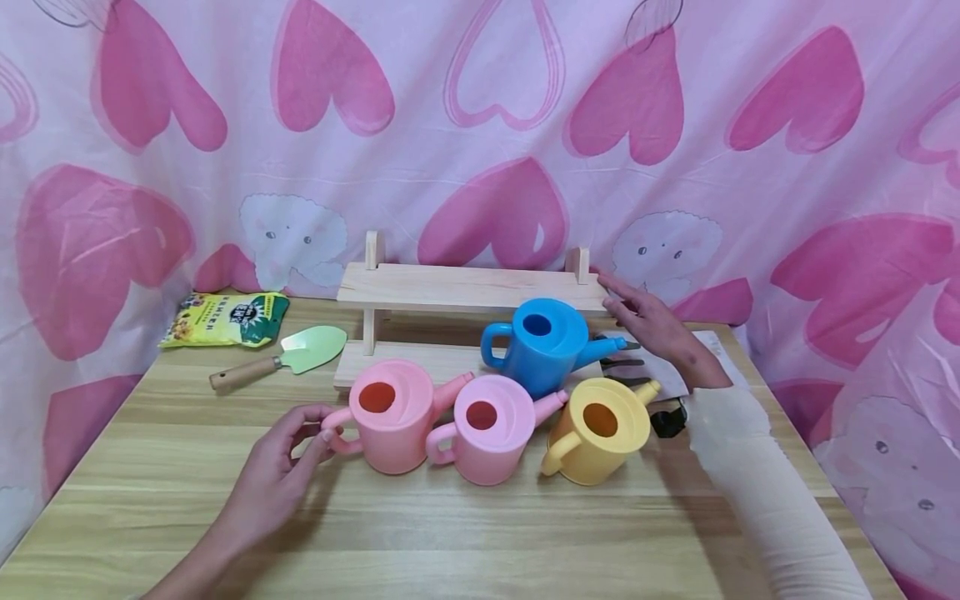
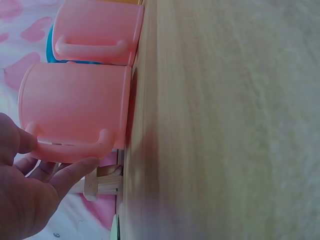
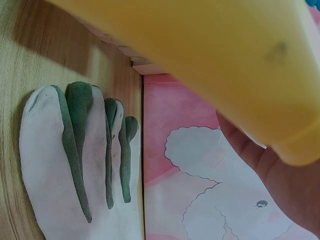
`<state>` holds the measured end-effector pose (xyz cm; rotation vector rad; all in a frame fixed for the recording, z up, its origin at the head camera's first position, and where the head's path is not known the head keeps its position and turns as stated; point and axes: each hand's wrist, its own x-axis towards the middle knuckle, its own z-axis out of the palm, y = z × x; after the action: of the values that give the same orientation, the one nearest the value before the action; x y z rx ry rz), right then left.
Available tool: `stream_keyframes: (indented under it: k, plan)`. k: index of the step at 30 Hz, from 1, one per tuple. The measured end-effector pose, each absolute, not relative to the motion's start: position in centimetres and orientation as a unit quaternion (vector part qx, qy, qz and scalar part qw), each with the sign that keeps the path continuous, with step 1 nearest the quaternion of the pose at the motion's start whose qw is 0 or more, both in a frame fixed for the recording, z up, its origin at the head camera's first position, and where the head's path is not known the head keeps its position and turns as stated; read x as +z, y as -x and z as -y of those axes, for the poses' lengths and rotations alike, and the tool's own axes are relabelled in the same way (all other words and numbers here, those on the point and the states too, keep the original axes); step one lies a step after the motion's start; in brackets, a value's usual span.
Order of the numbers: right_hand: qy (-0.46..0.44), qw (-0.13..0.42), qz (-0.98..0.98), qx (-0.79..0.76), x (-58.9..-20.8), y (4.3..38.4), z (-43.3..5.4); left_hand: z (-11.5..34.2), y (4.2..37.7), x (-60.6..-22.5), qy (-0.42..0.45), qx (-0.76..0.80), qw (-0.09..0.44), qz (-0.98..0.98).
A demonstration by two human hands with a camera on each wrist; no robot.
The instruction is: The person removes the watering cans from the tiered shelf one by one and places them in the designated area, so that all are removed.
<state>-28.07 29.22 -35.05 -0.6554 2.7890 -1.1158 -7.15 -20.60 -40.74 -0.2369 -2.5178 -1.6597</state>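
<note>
At left, my left hand (image 1: 281,471) has its thumb and fingers around the handle of a salmon-pink watering can (image 1: 393,446); that handle (image 2: 75,151) lies between them in the left wrist view. A lighter pink watering can (image 1: 491,458) stands beside it, then a yellow watering can (image 1: 600,450). Behind them is a blue watering can (image 1: 543,358), in front of a two-tier wooden shelf (image 1: 465,287). My right hand (image 1: 656,325) reaches past the yellow can, its extended fingertips at the right end of the upper board. In the right wrist view the yellow can partly hides that hand.
Green-and-white gloves (image 3: 82,150) lie on the table right of the shelf, near a black object (image 1: 669,421). A green trowel (image 1: 311,348) with a wooden handle and a yellow-green packet (image 1: 225,319) lie at the left. A heart-patterned curtain (image 1: 495,208) hangs behind.
</note>
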Motion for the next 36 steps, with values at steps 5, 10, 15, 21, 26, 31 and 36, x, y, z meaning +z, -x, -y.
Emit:
stream_keyframes:
  k: [5, 10, 15, 21, 26, 31, 36]
  plan:
    - [0.226, 0.030, -0.904, -0.363, -35.0, 28.0, -29.2, 20.6, 7.2, -40.7, 0.074, -0.540, 0.050, 0.837]
    - [0.225, 0.026, -0.905, -0.360, -34.9, 27.9, -29.1, 20.7, 7.4, -40.9, 0.081, -0.523, 0.044, 0.848]
    - [0.219, 0.024, -0.908, -0.356, -34.8, 27.9, -29.1, 20.8, 7.4, -41.1, 0.093, -0.512, 0.051, 0.853]
    - [0.223, 0.023, -0.908, -0.353, -34.8, 27.9, -29.1, 21.1, 7.4, -41.1, 0.107, -0.497, 0.056, 0.859]
    - [0.220, 0.028, -0.907, -0.358, -34.9, 27.9, -29.1, 21.3, 7.6, -40.7, 0.113, -0.508, 0.036, 0.853]
    - [0.224, 0.033, -0.905, -0.359, -34.8, 27.9, -29.1, 21.3, 7.9, -39.8, 0.106, -0.491, 0.028, 0.864]
    - [0.231, 0.030, -0.903, -0.362, -34.8, 28.0, -29.1, 21.4, 8.8, -38.3, 0.125, -0.466, 0.057, 0.874]
